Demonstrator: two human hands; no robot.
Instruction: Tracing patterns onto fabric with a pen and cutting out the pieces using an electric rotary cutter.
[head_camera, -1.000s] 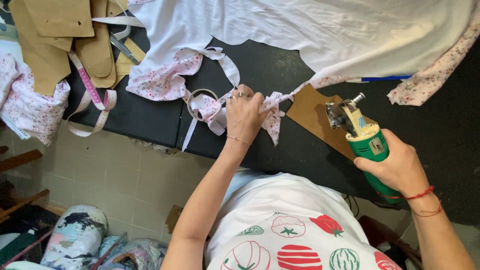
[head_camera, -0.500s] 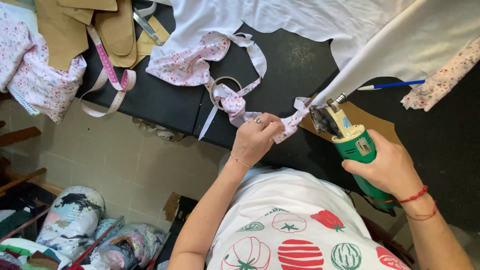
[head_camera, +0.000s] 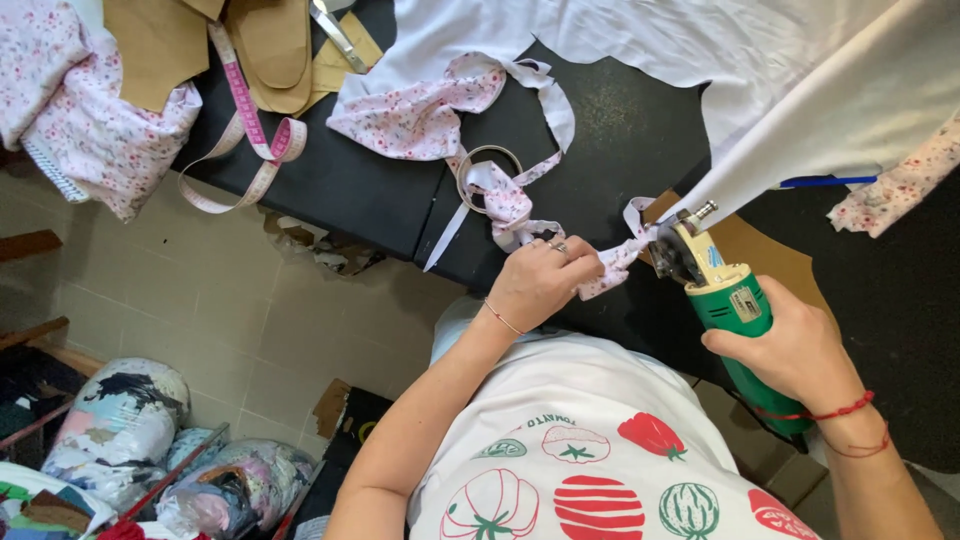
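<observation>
Your hands work at the near edge of the black bench (head_camera: 360, 195). Your right hand (head_camera: 790, 350) is wrapped firmly around the green body of a handheld electric fabric cutter (head_camera: 725, 300), its metal head pointing up and away from you toward the edge of a white cloth (head_camera: 800, 130) that rises tautly to the upper right. Your left hand (head_camera: 545, 280) is closed, pinching a floral fabric strip (head_camera: 610, 265) just beside the cutter's head; the strip runs between the two hands. A thin red cord circles your right wrist.

Under the cutter lies a piece of brown cardboard (head_camera: 765, 250). Left of your left hand, more floral strip is knotted through a metal ring (head_camera: 488, 165), and beyond it sits a crumpled floral scrap (head_camera: 420, 105) beside a larger white sheet. A blue pen (head_camera: 825, 182) lies near the white cloth. At the far left of the bench are tan paper patterns (head_camera: 270, 40), a pair of scissors (head_camera: 335, 30), a pink measuring tape (head_camera: 250, 130) hanging over the edge, and a heap of floral cloth (head_camera: 75, 110). Bags of scraps (head_camera: 120, 420) stand on the tiled floor below.
</observation>
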